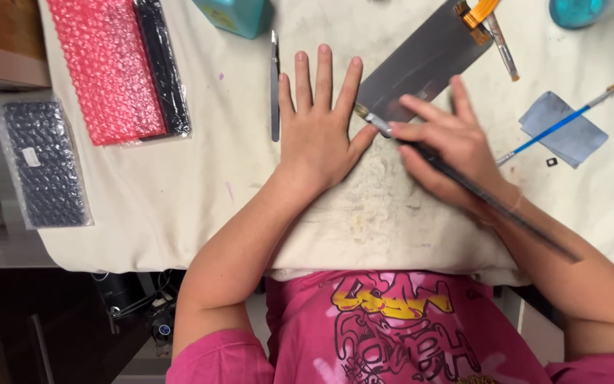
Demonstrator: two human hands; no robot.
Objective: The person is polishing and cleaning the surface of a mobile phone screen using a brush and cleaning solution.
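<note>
We press our left hand (319,131) flat, fingers spread, on the cloth-covered worktop (200,185). Our right hand (449,142) pinches a long paintbrush (463,181), bristles seemingly touching the grey sheet (421,60) just right.

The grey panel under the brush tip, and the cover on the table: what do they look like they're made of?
The grey panel looks like smooth metal or coated plastic: flat, rigid, with a dull sheen. Which one, I cannot tell. The table cover seems to be off-white woven cloth, matte and stained. The right hand holds the brush to the panel's edge.
</note>
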